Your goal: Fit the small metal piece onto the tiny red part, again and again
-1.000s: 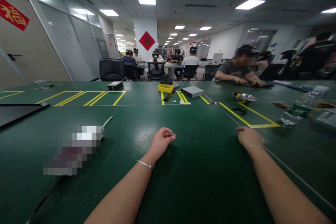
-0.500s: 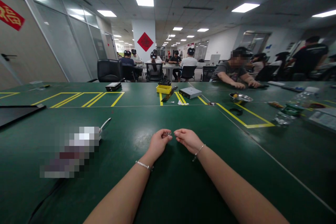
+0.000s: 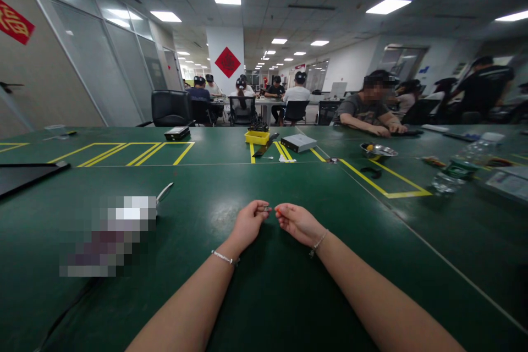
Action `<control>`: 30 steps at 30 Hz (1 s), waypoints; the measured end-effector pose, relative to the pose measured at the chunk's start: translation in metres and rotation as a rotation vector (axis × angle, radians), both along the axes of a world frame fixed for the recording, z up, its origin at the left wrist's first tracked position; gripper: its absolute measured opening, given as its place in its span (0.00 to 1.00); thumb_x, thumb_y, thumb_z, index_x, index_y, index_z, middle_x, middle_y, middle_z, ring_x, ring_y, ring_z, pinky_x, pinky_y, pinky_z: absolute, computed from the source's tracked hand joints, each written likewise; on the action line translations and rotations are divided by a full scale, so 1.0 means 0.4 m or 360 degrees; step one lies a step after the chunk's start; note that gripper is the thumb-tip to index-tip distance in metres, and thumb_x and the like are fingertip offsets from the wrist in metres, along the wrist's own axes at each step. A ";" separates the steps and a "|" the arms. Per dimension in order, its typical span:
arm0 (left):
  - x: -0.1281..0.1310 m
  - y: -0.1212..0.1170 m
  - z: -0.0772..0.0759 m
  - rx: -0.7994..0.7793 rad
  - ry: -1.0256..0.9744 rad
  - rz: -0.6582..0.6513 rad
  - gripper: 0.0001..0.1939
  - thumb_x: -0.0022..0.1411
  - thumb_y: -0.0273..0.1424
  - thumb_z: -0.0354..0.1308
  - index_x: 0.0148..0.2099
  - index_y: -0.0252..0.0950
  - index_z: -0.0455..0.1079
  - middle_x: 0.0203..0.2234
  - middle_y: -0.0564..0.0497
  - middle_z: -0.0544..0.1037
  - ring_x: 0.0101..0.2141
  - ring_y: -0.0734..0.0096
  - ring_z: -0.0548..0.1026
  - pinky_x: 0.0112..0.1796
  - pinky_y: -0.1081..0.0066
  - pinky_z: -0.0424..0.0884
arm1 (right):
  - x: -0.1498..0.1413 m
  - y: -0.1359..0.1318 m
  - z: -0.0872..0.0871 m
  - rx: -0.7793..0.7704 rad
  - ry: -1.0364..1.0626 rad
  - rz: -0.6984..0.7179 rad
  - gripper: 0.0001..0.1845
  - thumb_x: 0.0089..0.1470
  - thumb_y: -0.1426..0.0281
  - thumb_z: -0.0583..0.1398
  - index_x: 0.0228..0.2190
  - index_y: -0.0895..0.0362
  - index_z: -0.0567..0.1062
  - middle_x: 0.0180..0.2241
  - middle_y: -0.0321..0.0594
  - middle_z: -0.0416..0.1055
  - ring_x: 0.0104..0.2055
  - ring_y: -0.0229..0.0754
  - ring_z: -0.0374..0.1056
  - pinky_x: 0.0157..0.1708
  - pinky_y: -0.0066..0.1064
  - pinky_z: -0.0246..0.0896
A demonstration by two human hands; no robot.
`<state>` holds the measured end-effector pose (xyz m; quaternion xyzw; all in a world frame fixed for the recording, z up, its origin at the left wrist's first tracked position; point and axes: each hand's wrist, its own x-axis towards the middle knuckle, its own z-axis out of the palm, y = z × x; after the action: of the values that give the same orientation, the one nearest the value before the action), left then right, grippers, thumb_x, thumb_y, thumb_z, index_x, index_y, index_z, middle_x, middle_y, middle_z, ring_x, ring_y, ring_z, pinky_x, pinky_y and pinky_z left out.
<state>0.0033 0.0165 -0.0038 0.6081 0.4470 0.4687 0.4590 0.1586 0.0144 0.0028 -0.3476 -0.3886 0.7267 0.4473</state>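
My left hand (image 3: 249, 221) is closed in a pinch around a small shiny piece (image 3: 267, 209), too small to name. Close beside it, my right hand (image 3: 300, 224) pinches a tiny orange piece (image 3: 278, 209) between thumb and fingertips. A narrow gap separates the two sets of fingertips. Both hands are low over the middle of the green table (image 3: 198, 253), and each wrist has a bracelet.
To the left lies a blurred-out device (image 3: 111, 236) with a cord. Farther back are a yellow bin (image 3: 256, 138), a grey box (image 3: 298, 143), a metal bowl (image 3: 378, 150) and a plastic bottle (image 3: 454, 171). A person (image 3: 371, 104) leans on the table's far right side.
My right hand has turned slightly, and the orange piece now shows at its fingertips. The left hand keeps its pinch, and the view has shifted a little.
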 end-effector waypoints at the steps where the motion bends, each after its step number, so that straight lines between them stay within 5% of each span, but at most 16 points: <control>1: 0.000 -0.001 0.001 0.0004 0.0018 0.0008 0.10 0.47 0.23 0.53 0.35 0.34 0.65 0.27 0.51 0.73 0.29 0.75 0.71 0.33 0.73 0.66 | -0.001 -0.001 0.001 -0.0005 0.0008 0.0000 0.08 0.43 0.69 0.60 0.27 0.61 0.69 0.22 0.34 0.65 0.21 0.27 0.60 0.23 0.21 0.57; 6: -0.001 -0.005 0.006 0.0057 0.0172 0.0076 0.07 0.43 0.25 0.56 0.29 0.34 0.63 0.19 0.57 0.68 0.23 0.78 0.67 0.28 0.76 0.63 | -0.001 -0.005 0.007 -0.0042 0.0026 0.0046 0.11 0.47 0.64 0.56 0.26 0.60 0.69 0.20 0.34 0.64 0.21 0.28 0.60 0.23 0.22 0.56; 13: -0.003 -0.011 0.013 0.0135 0.0313 0.0113 0.06 0.43 0.26 0.56 0.27 0.35 0.62 0.19 0.58 0.66 0.23 0.78 0.65 0.26 0.77 0.61 | -0.001 -0.009 0.013 -0.0036 0.0035 0.0013 0.07 0.45 0.71 0.58 0.30 0.60 0.69 0.24 0.35 0.66 0.23 0.28 0.61 0.25 0.22 0.57; 21: 0.001 -0.012 0.017 0.0033 0.0193 -0.0020 0.10 0.49 0.26 0.51 0.37 0.34 0.67 0.28 0.50 0.73 0.29 0.74 0.70 0.33 0.73 0.65 | -0.001 -0.005 0.008 -0.0044 0.0022 0.0011 0.07 0.45 0.68 0.58 0.27 0.59 0.67 0.21 0.33 0.64 0.21 0.28 0.60 0.23 0.21 0.55; 30: -0.001 -0.007 0.002 0.0226 0.0400 0.0014 0.13 0.50 0.29 0.52 0.40 0.34 0.67 0.32 0.50 0.74 0.32 0.73 0.70 0.35 0.73 0.65 | -0.020 -0.003 0.005 -0.0083 -0.0136 -0.0162 0.12 0.47 0.64 0.55 0.22 0.61 0.65 0.19 0.35 0.64 0.19 0.28 0.59 0.20 0.21 0.54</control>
<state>0.0031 0.0139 -0.0029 0.6911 0.4692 0.4213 0.3531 0.1505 0.0132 0.0047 -0.4093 -0.3701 0.6973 0.4574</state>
